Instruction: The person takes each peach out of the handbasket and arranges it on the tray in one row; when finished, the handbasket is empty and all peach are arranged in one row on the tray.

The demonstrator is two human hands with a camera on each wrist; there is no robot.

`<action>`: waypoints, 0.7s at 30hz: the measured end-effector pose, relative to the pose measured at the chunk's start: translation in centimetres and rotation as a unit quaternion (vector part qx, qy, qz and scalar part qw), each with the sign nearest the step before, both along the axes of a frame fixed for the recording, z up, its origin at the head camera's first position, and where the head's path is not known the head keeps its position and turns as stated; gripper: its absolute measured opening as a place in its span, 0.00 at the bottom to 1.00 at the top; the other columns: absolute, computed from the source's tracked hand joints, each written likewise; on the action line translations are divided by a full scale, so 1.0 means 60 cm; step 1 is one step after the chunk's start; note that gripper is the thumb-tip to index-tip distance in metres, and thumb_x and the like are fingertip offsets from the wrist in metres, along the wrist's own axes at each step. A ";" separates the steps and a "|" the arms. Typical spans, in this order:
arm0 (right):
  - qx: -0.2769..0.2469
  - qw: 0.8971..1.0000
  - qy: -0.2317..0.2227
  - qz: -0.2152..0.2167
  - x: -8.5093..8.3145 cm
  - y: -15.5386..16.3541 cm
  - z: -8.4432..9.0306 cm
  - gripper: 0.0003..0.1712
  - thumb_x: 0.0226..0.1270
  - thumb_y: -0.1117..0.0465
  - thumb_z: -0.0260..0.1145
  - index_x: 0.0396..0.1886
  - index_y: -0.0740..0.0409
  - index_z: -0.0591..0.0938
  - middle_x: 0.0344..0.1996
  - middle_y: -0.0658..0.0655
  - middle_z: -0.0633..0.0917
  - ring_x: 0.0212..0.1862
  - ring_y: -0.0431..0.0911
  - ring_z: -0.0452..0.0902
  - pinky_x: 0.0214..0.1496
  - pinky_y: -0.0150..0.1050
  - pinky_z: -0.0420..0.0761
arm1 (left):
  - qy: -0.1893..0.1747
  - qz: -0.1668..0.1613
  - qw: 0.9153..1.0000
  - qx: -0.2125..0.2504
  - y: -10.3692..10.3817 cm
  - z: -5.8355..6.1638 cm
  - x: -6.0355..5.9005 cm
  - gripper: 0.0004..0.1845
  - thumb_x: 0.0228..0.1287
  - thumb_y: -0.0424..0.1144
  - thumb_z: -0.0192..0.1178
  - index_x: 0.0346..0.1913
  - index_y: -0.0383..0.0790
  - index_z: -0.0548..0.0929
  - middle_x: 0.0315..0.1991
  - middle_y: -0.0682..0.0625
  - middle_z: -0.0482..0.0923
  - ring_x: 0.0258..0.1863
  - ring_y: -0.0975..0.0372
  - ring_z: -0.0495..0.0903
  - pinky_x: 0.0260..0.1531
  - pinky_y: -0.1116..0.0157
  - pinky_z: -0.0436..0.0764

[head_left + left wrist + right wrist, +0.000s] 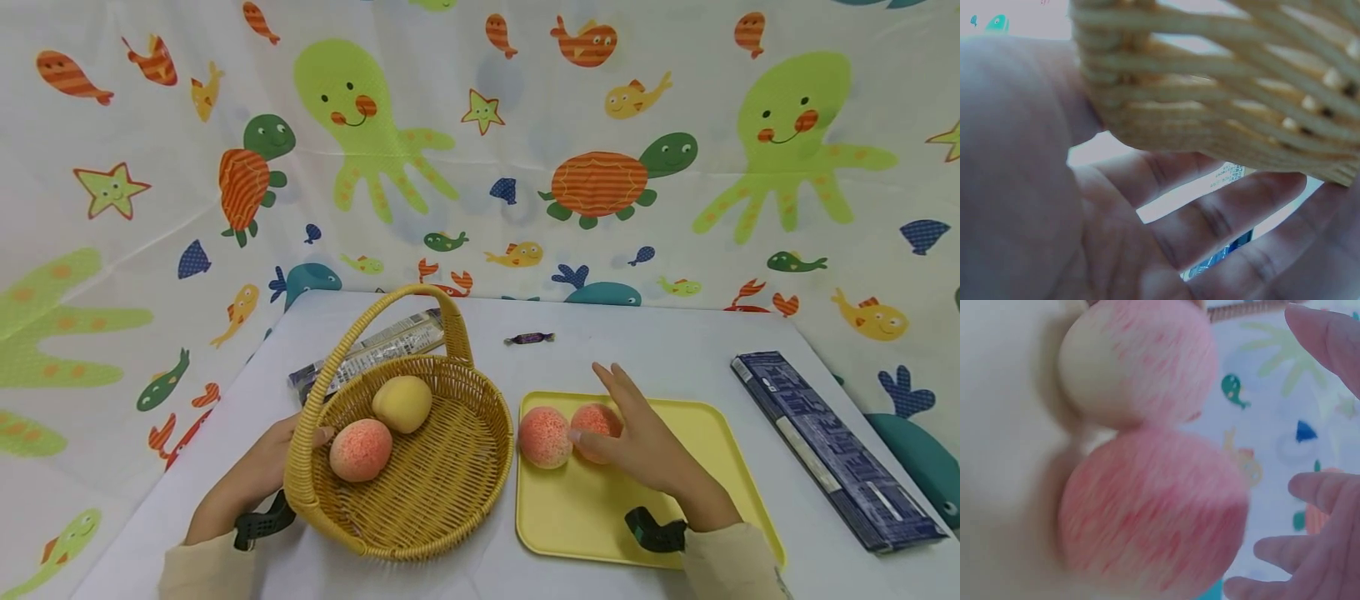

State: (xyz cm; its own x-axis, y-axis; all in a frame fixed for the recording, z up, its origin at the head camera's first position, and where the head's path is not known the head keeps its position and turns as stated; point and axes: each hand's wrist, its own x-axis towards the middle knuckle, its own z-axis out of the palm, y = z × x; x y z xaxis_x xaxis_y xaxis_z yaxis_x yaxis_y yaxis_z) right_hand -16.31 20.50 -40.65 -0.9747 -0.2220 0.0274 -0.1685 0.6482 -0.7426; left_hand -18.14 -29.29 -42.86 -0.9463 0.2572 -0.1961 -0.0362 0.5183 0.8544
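My left hand (273, 458) holds the left side of a yellow wicker basket (442, 492), its thumb over the rim. In the left wrist view the fingers (1210, 219) spread beneath the woven wall. Inside the basket a pink speckled peach (361, 450) lies beside a yellow peach (402, 404). Two more pink peaches sit side by side on a yellow tray (577, 521): a left one (545, 437) and a right one (595, 423). My right hand (637, 437) hovers over the right peach, fingers spread and gripping nothing; the right wrist view shows both peaches (1154, 512) apart from the fingertips.
Behind the basket lies a long silvery packet (393, 343), partly hidden by the handle. A small purple wrapped candy (529, 338) rests at the back of the white table. To the tray's right is a long dark blue box (832, 450). A sea-animal curtain (487, 192) hangs behind.
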 end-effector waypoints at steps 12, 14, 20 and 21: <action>-0.045 0.996 0.016 0.069 -0.006 -0.097 0.064 0.57 0.64 0.39 0.75 0.85 0.35 0.53 0.85 0.54 0.45 0.84 0.60 0.40 0.73 0.76 0.53 | -0.004 0.003 1.000 0.015 0.002 0.000 0.001 0.27 0.81 0.44 0.52 0.72 0.28 0.68 0.51 0.40 0.83 0.42 0.58 0.82 0.40 0.63 0.84; -0.059 0.995 0.002 0.084 -0.008 -0.117 0.072 0.56 0.63 0.38 0.75 0.84 0.32 0.53 0.85 0.49 0.47 0.84 0.56 0.40 0.75 0.74 0.53 | -0.006 0.005 1.000 0.014 0.002 0.000 0.001 0.27 0.81 0.44 0.52 0.72 0.27 0.68 0.50 0.40 0.83 0.42 0.58 0.83 0.40 0.63 0.84; -0.068 0.988 -0.022 0.136 -0.019 -0.171 0.087 0.54 0.64 0.37 0.74 0.84 0.35 0.56 0.83 0.46 0.52 0.84 0.50 0.44 0.78 0.65 0.57 | -0.010 0.007 1.000 0.020 0.001 0.001 0.000 0.25 0.81 0.44 0.53 0.68 0.27 0.70 0.46 0.41 0.83 0.41 0.58 0.83 0.39 0.63 0.85; -0.068 0.987 -0.024 0.145 -0.022 -0.179 0.088 0.54 0.65 0.37 0.74 0.84 0.36 0.56 0.83 0.47 0.53 0.84 0.49 0.45 0.78 0.64 0.57 | -0.009 0.007 1.000 0.020 0.001 0.001 0.000 0.25 0.81 0.44 0.53 0.67 0.27 0.71 0.46 0.42 0.83 0.40 0.58 0.83 0.39 0.63 0.84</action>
